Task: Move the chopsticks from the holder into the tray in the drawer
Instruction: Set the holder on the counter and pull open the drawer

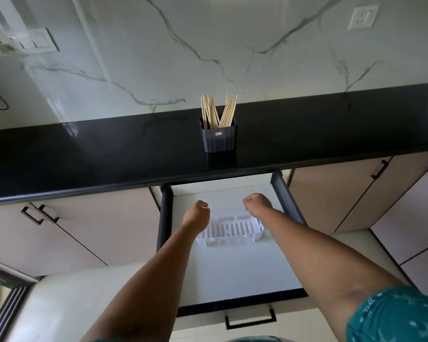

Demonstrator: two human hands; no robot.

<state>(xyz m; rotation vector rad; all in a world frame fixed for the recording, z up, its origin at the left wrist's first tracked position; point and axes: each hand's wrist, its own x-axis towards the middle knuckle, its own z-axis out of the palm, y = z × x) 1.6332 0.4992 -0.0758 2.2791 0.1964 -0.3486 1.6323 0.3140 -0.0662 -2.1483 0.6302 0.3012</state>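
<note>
Several pale wooden chopsticks [218, 111] stand upright in a dark ribbed holder [219, 139] on the black countertop [84, 154]. Below it a drawer [232, 267] is pulled out, white inside, with a white slotted tray [230, 230] lying in it. The tray holds no chopsticks. Both my arms reach out over the drawer. My left hand [198, 212] hovers above the tray's left end, fingers curled under, holding nothing. My right hand [256, 202] hovers above the tray's right end, also curled into a fist and holding nothing. Neither hand touches the holder.
A marble wall rises behind the countertop, with a switch panel [27, 41] and cable at left and a socket [362, 17] at right. Closed beige cabinet doors with black handles [38, 213] flank the drawer. The drawer front's handle [250, 320] is nearest to me.
</note>
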